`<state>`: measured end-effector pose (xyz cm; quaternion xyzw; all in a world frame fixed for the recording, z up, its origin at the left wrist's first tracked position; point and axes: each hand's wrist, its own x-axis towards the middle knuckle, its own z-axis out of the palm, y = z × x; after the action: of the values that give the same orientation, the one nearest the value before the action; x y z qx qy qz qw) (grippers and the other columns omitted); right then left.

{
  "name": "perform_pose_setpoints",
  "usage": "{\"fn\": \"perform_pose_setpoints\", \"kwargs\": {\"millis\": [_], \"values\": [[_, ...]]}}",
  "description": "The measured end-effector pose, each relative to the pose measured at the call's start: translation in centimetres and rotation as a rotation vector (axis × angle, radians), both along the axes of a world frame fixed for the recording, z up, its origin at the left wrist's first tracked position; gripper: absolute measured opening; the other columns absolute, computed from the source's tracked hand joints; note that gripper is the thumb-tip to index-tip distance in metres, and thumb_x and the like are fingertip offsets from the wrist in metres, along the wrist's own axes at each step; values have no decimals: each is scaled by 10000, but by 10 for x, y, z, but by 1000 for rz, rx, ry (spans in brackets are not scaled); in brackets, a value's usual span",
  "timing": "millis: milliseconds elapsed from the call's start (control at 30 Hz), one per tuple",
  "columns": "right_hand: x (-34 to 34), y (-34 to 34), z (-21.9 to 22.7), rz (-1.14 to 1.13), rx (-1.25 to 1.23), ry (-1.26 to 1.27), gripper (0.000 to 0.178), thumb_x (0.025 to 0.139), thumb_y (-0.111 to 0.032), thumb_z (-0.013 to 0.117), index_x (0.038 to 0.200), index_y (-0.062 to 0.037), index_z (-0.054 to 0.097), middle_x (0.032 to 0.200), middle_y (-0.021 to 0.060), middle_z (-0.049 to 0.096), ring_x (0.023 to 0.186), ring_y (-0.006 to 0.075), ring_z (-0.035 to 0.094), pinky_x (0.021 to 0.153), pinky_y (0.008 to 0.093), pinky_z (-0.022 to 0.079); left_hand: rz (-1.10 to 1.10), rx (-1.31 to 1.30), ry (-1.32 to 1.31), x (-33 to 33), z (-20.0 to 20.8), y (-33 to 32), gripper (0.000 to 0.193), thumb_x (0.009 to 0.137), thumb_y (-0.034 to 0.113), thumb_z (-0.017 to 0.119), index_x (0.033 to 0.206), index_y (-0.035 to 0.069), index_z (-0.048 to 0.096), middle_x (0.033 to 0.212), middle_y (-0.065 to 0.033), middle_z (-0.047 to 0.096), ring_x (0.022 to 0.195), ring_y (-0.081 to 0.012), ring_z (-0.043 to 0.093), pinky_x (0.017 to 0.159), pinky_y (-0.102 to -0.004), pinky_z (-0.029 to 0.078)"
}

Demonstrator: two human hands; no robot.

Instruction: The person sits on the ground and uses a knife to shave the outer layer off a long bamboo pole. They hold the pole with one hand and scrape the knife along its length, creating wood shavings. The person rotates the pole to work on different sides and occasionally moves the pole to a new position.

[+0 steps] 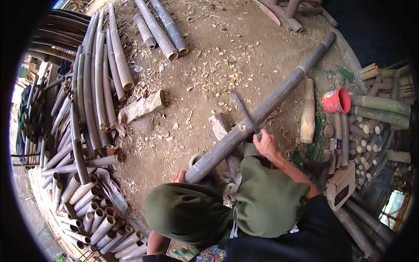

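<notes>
A long dark bamboo pole (279,92) slants from my knees up to the far right. My left hand (178,177) grips its near end; only some fingers show past my knee. In my right hand (267,145) is the dark handle of a machete (242,109), closed in my fingers. The blade crosses the pole beside a node with a pale, shaved ring and points to the far left. A wooden block (219,125) sits on the ground beside the pole, partly covered by it. My olive trouser legs (266,196) are bent below the pole.
Bamboo poles (89,83) lie along the left, above a stack of cut tubes (102,227). A rough log (142,108) rests on the chip-strewn dirt. To the right are a frayed bamboo piece (308,111), a red bucket (336,101), a cardboard box (341,185) and more bamboo.
</notes>
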<state>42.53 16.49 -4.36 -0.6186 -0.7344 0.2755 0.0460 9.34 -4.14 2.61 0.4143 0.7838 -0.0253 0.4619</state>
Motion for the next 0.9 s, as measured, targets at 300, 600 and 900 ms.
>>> {"fn": "perform_pose_setpoints", "kwargs": {"millis": [300,600,900], "values": [[-9,0,13,95,-107,-123,367,850,-398,656,971,-59,585,849,248,679,767,455,668,694,559,536,-10,33,27,-3,-6,-1,696,666,472,831,1227,130,604,1020,-195,712,1004,-360,682,862,-460,507],[-16,-24,-1,332,-18,67,339,858,-371,639,969,-61,557,836,246,675,781,461,662,708,553,527,-23,-7,40,-13,-2,2,667,677,461,812,1233,161,601,1027,-190,712,1016,-369,674,879,-469,500],[-10,-10,0,361,37,47,375,870,-391,638,948,-34,558,830,235,683,768,448,672,680,543,539,-35,94,34,-19,-30,-11,694,687,463,795,1254,125,581,1064,-192,682,1025,-388,647,872,-491,495]]}}
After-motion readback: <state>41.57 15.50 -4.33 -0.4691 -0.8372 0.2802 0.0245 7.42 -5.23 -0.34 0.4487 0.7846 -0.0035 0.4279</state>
